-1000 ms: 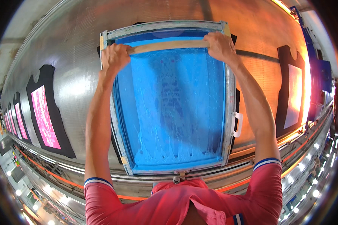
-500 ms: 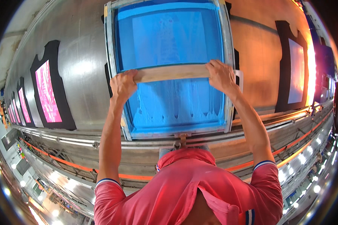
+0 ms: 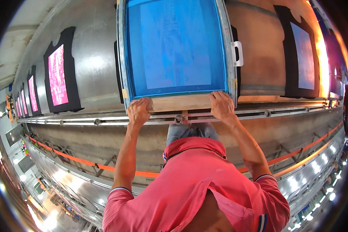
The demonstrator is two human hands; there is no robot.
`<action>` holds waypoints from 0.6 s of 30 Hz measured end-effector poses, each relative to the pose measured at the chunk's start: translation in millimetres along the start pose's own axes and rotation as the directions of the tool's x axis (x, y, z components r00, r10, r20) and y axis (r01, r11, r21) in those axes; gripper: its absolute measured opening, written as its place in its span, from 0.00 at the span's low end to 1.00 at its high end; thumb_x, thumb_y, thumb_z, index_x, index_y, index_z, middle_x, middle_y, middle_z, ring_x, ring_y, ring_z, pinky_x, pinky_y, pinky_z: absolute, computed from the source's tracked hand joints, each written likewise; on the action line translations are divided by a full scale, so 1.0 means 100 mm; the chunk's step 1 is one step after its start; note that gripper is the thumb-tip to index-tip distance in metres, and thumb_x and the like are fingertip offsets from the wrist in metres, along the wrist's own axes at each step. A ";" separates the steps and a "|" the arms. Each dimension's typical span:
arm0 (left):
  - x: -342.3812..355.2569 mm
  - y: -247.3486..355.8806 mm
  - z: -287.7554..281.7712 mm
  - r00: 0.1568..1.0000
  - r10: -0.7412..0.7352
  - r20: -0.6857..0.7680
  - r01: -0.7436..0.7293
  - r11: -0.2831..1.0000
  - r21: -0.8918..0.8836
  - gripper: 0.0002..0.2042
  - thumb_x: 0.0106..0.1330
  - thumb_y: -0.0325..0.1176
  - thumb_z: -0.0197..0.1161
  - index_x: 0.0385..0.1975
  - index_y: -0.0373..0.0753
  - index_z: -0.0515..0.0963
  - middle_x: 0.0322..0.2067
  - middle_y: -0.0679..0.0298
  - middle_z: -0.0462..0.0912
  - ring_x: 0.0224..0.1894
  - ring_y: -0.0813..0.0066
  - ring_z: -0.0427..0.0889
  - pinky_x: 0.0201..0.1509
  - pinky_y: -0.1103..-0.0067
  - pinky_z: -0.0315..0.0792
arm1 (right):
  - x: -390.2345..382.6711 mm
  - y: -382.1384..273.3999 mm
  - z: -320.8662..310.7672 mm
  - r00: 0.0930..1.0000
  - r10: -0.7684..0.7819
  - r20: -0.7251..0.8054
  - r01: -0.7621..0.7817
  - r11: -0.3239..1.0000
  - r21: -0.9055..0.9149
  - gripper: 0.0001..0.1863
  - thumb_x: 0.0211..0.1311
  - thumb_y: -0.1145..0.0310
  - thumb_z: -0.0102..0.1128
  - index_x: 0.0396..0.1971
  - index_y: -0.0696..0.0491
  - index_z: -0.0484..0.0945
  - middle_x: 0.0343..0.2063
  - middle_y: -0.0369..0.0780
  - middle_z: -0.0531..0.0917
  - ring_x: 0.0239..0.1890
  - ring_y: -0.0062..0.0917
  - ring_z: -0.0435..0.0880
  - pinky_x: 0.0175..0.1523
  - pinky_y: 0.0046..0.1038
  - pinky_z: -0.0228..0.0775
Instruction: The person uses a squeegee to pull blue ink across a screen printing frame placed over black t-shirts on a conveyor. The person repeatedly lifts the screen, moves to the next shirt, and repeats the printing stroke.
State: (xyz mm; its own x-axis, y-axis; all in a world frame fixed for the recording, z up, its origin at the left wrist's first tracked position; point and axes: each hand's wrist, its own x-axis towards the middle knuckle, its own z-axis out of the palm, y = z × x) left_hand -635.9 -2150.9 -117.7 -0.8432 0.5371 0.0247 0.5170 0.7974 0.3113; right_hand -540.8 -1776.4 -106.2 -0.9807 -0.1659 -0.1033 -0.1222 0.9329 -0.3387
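At the near end of the screen frame (image 3: pixel 121 54): left hand (image 3: pixel 138 111) and right hand (image 3: pixel 222 104), well apart on one wooden bar (image 3: pixel 181 103).
Left hand: closed narrowly, fingers curled over the bar's left end, holding it.
Right hand: likewise narrow, fingers bent over the bar's right end; the thumb is hard to make out.
Wooden bar: pale, straight, running left to right between the two hands; with them it covers much of the frame's near edge.
Screen frame: rectangular, with grey rails, resting over the tabletop (image 3: pixel 94 46); its far end runs out of view.
Frame contents: blue mesh (image 3: pixel 216 65) stretched between the rails, with a paler rectangular panel (image 3: pixel 176 50) bearing a faint pattern; whether ink lies behind the bar cannot be told.
Right rail: white handle (image 3: pixel 241 54) fixed on its outer side.
Left of the frame: black garment piece (image 3: pixel 70 69) lying flat, with a pink-and-white print (image 3: pixel 58 77); similar pieces in a row farther left.
Right of the frame: another black piece (image 3: pixel 287 50), with a bluish panel (image 3: pixel 303 58), beside a bright orange glow.
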 end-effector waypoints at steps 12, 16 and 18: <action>0.31 0.41 -0.23 0.944 -0.193 0.266 0.146 0.972 0.185 0.18 0.54 0.32 0.72 0.47 0.42 0.84 0.52 0.66 0.85 0.67 0.58 0.73 0.69 0.32 0.47 | 0.89 1.22 -0.21 0.796 0.398 -0.456 -0.323 0.917 0.235 0.33 0.62 0.53 0.67 0.62 0.58 0.74 0.57 0.52 0.80 0.62 0.45 0.77 0.65 0.42 0.69; 0.35 0.64 0.05 0.964 -0.133 0.230 0.115 0.989 0.088 0.20 0.56 0.31 0.69 0.51 0.41 0.82 0.56 0.66 0.83 0.68 0.58 0.71 0.71 0.33 0.44 | 1.36 1.84 -0.18 0.699 0.635 -0.330 -0.484 0.759 0.435 0.30 0.64 0.54 0.63 0.62 0.54 0.75 0.52 0.53 0.83 0.57 0.49 0.80 0.62 0.42 0.71; 0.35 0.72 0.16 0.967 -0.145 0.210 0.137 0.989 0.054 0.19 0.57 0.30 0.67 0.51 0.41 0.82 0.55 0.66 0.83 0.67 0.58 0.72 0.72 0.35 0.45 | 1.48 1.95 -0.09 0.675 0.717 -0.171 -0.493 0.612 0.619 0.27 0.65 0.54 0.61 0.60 0.52 0.77 0.49 0.52 0.84 0.55 0.49 0.82 0.60 0.42 0.72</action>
State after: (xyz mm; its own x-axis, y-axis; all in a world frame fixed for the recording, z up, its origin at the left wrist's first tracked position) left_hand -626.2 -2070.4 -110.1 -0.8594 0.4612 -0.2208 0.4038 0.8770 0.2603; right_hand -711.6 -1616.3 -178.8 -0.7761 0.6119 -0.1527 0.5030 0.4546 -0.7351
